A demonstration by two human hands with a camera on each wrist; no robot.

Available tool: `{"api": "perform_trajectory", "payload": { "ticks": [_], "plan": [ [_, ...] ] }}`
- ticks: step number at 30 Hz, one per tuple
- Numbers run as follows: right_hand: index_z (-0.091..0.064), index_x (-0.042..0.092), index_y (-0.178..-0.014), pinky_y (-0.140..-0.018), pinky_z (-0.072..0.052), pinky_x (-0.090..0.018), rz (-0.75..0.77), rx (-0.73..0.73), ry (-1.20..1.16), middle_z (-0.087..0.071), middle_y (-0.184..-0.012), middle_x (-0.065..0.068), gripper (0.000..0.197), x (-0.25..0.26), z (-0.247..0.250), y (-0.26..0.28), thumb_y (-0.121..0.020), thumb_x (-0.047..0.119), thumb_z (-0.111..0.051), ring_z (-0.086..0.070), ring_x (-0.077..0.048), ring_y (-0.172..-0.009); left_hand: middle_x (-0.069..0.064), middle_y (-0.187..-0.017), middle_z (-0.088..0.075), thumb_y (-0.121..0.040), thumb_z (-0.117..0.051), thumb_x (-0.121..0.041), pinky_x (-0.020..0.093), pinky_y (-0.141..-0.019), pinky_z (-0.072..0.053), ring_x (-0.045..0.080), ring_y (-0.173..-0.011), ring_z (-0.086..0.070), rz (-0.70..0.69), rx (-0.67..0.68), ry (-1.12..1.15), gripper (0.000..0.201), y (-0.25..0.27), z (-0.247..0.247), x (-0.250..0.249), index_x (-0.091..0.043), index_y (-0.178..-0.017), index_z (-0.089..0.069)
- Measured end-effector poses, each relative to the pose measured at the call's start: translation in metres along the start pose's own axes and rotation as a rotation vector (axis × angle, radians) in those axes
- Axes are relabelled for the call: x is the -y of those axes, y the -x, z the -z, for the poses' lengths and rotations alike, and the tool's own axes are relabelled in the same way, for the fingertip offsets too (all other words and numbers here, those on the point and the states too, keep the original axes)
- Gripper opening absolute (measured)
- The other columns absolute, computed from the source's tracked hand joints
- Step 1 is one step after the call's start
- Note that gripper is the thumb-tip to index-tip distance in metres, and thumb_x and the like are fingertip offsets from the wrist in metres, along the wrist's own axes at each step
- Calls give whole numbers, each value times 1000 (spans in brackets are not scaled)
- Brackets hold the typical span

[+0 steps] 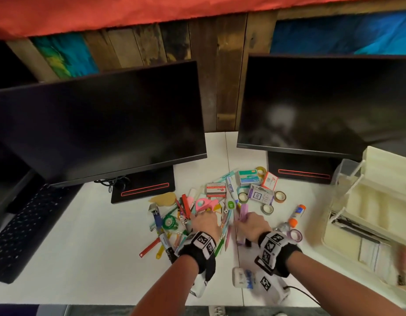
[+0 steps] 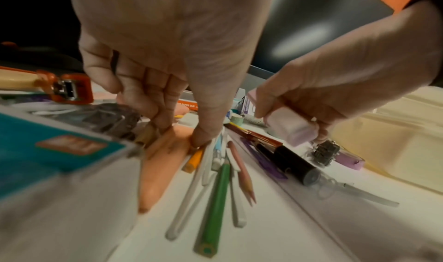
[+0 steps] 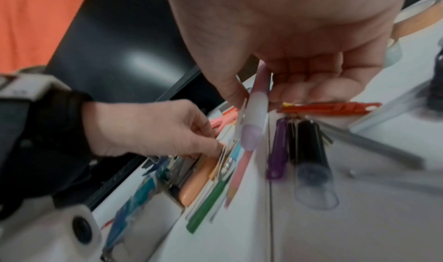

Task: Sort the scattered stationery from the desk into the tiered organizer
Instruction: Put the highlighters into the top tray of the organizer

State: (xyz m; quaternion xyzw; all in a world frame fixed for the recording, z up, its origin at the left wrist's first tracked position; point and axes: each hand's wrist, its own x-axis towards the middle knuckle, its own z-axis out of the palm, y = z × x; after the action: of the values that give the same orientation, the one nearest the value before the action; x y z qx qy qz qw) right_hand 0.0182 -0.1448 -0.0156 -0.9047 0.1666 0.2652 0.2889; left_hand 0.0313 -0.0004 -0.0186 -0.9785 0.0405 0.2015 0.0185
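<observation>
a white table (image 1: 88,242) under two dark monitors (image 1: 101,124) carries a heap of stationery (image 1: 220,201), with the cream tiered organizer (image 1: 366,215) at the right edge. the left hand (image 1: 205,223) reaches into the pile, its fingers (image 2: 206,133) pinching a bundle of thin white pens (image 2: 215,152). the right hand (image 1: 252,225) has its fingers curled around a lilac marker (image 3: 256,110), lifted just above the table.
</observation>
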Motion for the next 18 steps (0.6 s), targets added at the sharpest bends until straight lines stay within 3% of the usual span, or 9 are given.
{"api": "perform_trajectory", "payload": {
  "ticks": [3,8,10,14,16,18],
  "plan": [
    [-58,12,-104,-76,-46,-30,40,15,-154,-64,-97,-7,34,-4,5,-7,-93,42,-47,-57,-21,-82,6,-115,-63,-87,-55,-41,40,-99,-37,25,-108,-59,-20,-29,73,43,-1,0,4,-12,-119,-52],
    [-53,8,-82,-50,-39,-25,20,11,-657,-50,-66,-4,16,5,21,-16,-94,17,-47,-45,-15,-54,2,-97,-60,-83,-52,-38,35,-85,-46,23,-93,-60,-52,-244,365,28,2,10,19,-14,-98,-57],
    [-52,2,-85,-50,-41,-26,14,36,-780,-50,-64,-7,10,14,26,-20,-93,8,-49,-45,-17,-53,-3,-89,-56,-83,-55,-40,34,-76,-49,18,-85,-58,-11,-325,571,24,4,17,28,-17,-90,-53],
    [-57,3,-93,-65,-49,-31,106,150,-666,-57,-76,-9,8,43,23,-36,-93,7,-50,-54,-18,-65,-4,-74,-61,-87,-62,-32,31,-59,-54,12,-65,-61,165,-409,1029,21,0,38,51,-18,-92,-46],
    [-58,2,-100,-61,-48,-28,177,171,-481,-58,-80,-7,14,64,14,-41,-92,11,-50,-53,-15,-64,-3,-72,-59,-88,-61,-24,25,-53,-47,10,-60,-57,223,-432,1144,21,-10,46,67,-17,-96,-42],
    [-59,5,-103,-60,-46,-21,236,170,-332,-62,-87,-5,19,87,1,-45,-92,19,-53,-57,-13,-69,2,-77,-58,-90,-56,-17,28,-56,-44,16,-64,-57,233,-396,1171,20,-23,51,81,-15,-100,-38]
  ]
}}
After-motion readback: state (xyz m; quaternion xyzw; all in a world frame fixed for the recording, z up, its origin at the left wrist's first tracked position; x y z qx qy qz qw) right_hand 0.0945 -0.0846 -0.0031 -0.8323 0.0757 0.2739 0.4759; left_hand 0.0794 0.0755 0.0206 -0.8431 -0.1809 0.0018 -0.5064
